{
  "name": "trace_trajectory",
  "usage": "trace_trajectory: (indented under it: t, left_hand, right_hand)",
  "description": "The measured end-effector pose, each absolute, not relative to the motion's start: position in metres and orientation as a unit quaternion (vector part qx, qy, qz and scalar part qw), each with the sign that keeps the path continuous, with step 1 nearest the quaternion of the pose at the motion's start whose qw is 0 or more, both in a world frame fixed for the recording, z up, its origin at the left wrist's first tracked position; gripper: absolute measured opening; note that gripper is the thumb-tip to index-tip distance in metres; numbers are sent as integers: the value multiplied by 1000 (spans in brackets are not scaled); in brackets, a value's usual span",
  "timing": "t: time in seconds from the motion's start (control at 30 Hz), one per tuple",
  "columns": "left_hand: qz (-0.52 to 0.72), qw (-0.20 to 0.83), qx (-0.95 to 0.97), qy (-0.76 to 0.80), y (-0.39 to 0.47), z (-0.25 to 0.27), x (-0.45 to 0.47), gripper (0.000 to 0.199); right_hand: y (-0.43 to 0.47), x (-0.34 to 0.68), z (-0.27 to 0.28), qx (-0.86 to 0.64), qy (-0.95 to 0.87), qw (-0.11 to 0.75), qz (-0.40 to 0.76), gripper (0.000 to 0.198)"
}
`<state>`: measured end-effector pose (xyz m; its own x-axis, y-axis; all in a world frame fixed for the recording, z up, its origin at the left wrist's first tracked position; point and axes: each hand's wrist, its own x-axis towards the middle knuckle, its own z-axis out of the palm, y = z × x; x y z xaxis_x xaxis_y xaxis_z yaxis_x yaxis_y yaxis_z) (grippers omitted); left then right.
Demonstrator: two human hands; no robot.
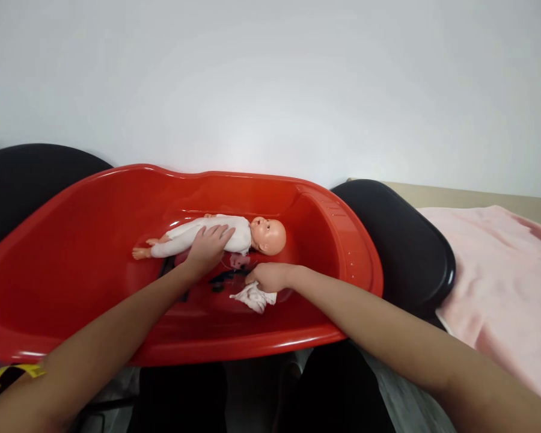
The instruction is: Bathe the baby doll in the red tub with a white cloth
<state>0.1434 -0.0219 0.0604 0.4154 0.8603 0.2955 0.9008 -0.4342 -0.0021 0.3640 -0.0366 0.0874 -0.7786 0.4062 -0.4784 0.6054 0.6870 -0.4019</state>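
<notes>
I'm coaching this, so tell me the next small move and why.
Probably bring the cloth to the doll: the right hand holds it nearby but not on the doll, while the left hand lies on the doll's body.

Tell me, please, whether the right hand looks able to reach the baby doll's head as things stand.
Probably yes: the right hand, holding a pale cloth, is close to the baby doll's head inside the red baby bathtub, and nothing visible stands between them.

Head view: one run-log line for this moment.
left hand: resting on doll | right hand: holding white cloth | doll: lying in red tub
</notes>
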Motion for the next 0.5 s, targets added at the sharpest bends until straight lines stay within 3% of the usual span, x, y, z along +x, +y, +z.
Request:
trace_trajectory:
  t: [0.2,0.33,0.4,0.5]
  left_hand:
    - [-198,76,-781,-587,-16,81,146,48]
    - [-182,68,-784,-589,-11,84,141,37]
    - [-172,73,-798,-573,-8,82,137,35]
    - [-159,84,-814,-552,-2,79,131,34]
  right_hand:
    - [-45,360,83,302,871,194,-336,33]
    - [-53,365,72,253,819,273,-437,32]
    - [-56,365,68,218,839,298,-401,36]
    - [-54,352,62,134,939,225,-224,23]
